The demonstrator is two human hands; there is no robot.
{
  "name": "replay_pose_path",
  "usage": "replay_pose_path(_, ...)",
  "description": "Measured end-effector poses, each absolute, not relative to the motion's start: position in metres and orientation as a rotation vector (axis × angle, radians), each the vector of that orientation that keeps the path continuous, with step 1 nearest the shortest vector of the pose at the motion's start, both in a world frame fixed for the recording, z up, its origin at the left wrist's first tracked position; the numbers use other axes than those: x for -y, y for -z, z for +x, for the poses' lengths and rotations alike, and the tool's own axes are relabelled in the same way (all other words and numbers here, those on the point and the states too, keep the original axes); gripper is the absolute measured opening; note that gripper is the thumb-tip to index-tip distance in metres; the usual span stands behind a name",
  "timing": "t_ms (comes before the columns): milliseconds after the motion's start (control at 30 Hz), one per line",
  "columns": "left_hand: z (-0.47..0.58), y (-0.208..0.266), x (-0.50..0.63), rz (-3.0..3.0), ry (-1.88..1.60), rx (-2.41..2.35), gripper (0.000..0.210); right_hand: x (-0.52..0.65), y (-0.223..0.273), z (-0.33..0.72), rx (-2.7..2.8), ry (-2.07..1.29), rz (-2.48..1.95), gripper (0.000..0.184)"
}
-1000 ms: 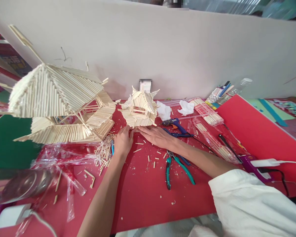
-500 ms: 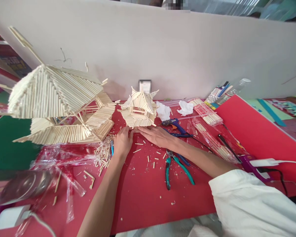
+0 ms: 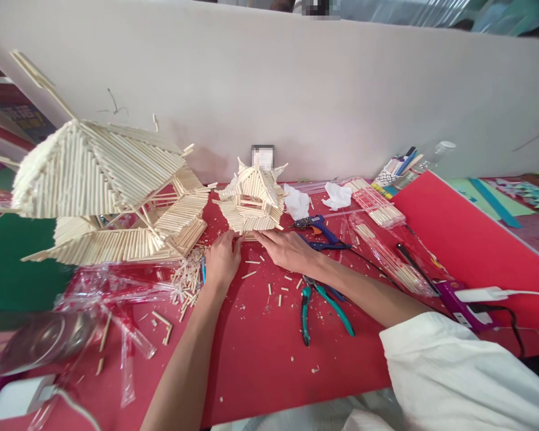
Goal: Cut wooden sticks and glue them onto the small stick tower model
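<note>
A small pavilion model [image 3: 251,209] built of pale wooden sticks stands on the red table, near the wall. At the front left corner of its base, my left hand [image 3: 223,258] grips the edge with bent fingers. My right hand [image 3: 290,251] comes in from the right with its fingers together, fingertips on the front of the base. Between the hands a narrow stick strip of the base shows. The undersides of my fingers are hidden. To the left stands a larger stick pavilion [image 3: 103,173] with a broad sloping roof.
Green-handled pliers [image 3: 326,308] lie beside my right forearm, with a blue glue gun [image 3: 321,227] beyond it. Bagged sticks [image 3: 386,251] and a red board [image 3: 467,251] are at right. Stick offcuts [image 3: 188,278] and clear plastic wrappers [image 3: 121,299] lie at left.
My right hand has slid slightly right along the front of the small pavilion's base, uncovering more of the base strip. My left hand stays at the left corner.
</note>
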State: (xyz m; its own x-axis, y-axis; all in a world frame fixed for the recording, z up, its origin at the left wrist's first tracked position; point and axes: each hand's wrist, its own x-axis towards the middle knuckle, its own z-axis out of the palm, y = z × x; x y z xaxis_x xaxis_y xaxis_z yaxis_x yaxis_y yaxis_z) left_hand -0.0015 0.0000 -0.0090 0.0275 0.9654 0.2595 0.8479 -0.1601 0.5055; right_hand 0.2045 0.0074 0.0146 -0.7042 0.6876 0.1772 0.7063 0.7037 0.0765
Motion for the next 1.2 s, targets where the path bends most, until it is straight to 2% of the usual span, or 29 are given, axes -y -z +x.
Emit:
replay_pose_path(333, -0.002, 0.009, 0.000, 2.089, -0.826, -1.882, 0.017, -0.001, -0.019, 0.207, 2.676, 0.058, -1.168, 0.053)
replay_pose_path(567, -0.001, 0.004, 0.003, 2.085, -0.812, -1.900, 0.016, 0.004, -0.022, 0.210, 2.524, -0.194, -1.236, 0.050)
replay_pose_path(767, 0.000, -0.001, 0.006, 2.096, -0.790, -1.884, 0.018, -0.004, -0.022, 0.202, 2.606, -0.264, -1.336, 0.051)
replay_pose_path(867, -0.001, -0.001, 0.006, 2.099, -0.788, -1.865, 0.018, -0.009, -0.022, 0.199, 2.586, -0.344, -1.307, 0.044)
replay_pose_path(1100, -0.001, 0.003, 0.006, 2.107, -0.833, -1.845, 0.017, -0.016, -0.026, 0.194, 2.549, -0.436, -1.356, 0.015)
replay_pose_path(1200, -0.001, 0.004, 0.006, 2.105, -0.829, -1.850, 0.017, -0.018, -0.029, 0.191, 2.557, -0.430, -1.439, 0.015)
